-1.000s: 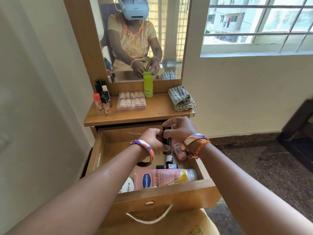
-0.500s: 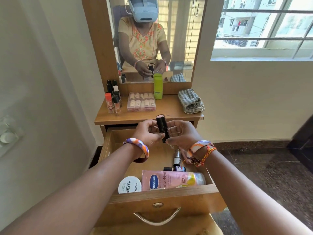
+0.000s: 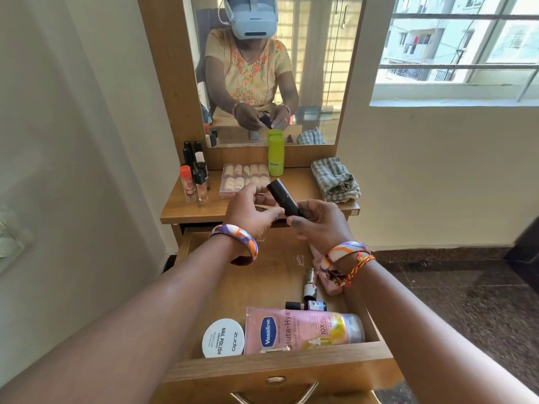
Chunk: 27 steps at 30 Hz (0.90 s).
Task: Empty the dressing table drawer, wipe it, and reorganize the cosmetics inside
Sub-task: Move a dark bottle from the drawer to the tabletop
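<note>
head view shows both hands, left hand (image 3: 250,211) and right hand (image 3: 318,225), with fingers pinched on a small black tube (image 3: 284,198) above the open drawer (image 3: 277,371); it looks light, hard and smooth, so hold its middle.

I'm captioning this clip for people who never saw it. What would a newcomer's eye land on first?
First, the black tube held tilted between the left hand and right hand, above the open drawer. Next, the pink Vaseline tube lying on its side at the drawer's front, beside a white nail polish remover tub. Behind, a lime-green bottle stands against the mirror.
</note>
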### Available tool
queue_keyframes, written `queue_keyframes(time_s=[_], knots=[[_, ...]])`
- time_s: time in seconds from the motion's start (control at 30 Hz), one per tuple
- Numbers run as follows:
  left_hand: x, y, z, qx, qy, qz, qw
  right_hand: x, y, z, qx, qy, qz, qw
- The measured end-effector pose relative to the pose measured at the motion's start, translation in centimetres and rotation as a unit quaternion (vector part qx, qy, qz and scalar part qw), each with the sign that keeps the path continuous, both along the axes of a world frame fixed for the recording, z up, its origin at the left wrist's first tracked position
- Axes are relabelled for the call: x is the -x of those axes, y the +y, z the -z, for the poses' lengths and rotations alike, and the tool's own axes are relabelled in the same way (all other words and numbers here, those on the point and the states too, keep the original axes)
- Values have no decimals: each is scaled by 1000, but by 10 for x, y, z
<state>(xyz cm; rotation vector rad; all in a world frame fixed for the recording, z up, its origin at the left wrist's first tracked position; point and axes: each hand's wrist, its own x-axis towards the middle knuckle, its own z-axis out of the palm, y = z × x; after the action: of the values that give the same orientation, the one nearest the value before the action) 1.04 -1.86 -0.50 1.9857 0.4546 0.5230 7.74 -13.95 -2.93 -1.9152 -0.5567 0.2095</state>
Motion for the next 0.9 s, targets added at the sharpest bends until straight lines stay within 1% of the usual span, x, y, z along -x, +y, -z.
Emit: queue_keyframes(time_s=[0.1,0.3,0.43,0.53,0.6,0.73,0.9], knots=[[-10,11,-1,-22,6,-9,1000,-11,4,-7,17,-31,26,999],[-32,24,-2,-125,14,2,992,-33,19,-26,51,-91,86,991],[-41,28,0,-245,45,15,968,-48,37,-42,151,-147,84,974],[-47,33,0,-299,67,14,952,-60,51,-50,201,-162,63,964],[-51,37,0,-320,81,10,944,-66,60,-49,212,-163,56,962],[-57,47,0,-339,113,-7,934,-74,76,-40,198,-141,70,967],[-65,56,-1,-348,142,-4,927,-79,85,-17,197,-79,96,972]])
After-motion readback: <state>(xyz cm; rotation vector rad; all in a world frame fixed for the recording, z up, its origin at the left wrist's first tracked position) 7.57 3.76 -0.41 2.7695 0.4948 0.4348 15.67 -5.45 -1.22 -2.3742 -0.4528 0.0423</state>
